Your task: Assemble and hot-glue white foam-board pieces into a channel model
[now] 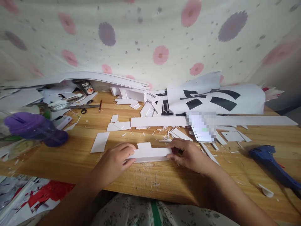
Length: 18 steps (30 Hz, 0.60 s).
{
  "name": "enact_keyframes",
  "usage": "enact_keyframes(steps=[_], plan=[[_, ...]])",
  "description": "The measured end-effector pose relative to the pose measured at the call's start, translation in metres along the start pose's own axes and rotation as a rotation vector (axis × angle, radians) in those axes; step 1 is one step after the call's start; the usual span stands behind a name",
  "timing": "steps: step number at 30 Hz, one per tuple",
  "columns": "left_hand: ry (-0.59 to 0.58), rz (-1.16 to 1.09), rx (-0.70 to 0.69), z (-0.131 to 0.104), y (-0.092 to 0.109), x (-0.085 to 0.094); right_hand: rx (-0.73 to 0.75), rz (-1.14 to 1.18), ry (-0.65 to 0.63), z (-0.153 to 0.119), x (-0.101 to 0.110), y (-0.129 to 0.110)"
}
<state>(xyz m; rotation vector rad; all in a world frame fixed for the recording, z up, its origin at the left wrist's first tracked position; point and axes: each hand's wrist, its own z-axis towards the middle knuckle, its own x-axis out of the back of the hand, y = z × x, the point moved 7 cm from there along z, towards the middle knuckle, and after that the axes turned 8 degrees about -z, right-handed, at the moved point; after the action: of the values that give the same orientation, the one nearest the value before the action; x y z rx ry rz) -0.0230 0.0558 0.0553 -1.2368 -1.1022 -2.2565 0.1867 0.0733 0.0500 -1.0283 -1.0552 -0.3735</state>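
A long white foam board piece (150,154) with a raised tab at its upper edge lies near the front of the wooden table. My left hand (119,157) pinches its left end between thumb and fingers. At the right end, the thumb and fingers of my right hand (185,153) close on it too. A small white rectangle (100,142) rests flat to the left of my left hand. Beyond my right hand lies a phone (202,128) with a lit screen, partly blurred out. Thin white offcuts (168,136) are scattered just behind the held piece.
On the right sits a blue glue gun (272,163); on the left, a purple bottle (35,127). Scissors (86,108) and a pencil (100,106) lie farther back. A long white strip (254,120) crosses the table before a curled printed sheet (251,97).
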Motion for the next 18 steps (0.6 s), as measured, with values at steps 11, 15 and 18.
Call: enact_keyframes(steps=[11, 15, 18], plan=[[0.074, -0.033, -0.041, -0.001, -0.001, -0.001, 0.084, -0.369, -0.036, 0.016, -0.006, -0.041], [0.06, -0.015, -0.029, -0.001, 0.001, -0.002, 0.068, -0.474, -0.074, 0.026, -0.022, -0.05], [0.041, -0.012, -0.009, -0.001, 0.0, -0.003, 0.063, -0.494, -0.053, 0.027, -0.025, -0.048]])
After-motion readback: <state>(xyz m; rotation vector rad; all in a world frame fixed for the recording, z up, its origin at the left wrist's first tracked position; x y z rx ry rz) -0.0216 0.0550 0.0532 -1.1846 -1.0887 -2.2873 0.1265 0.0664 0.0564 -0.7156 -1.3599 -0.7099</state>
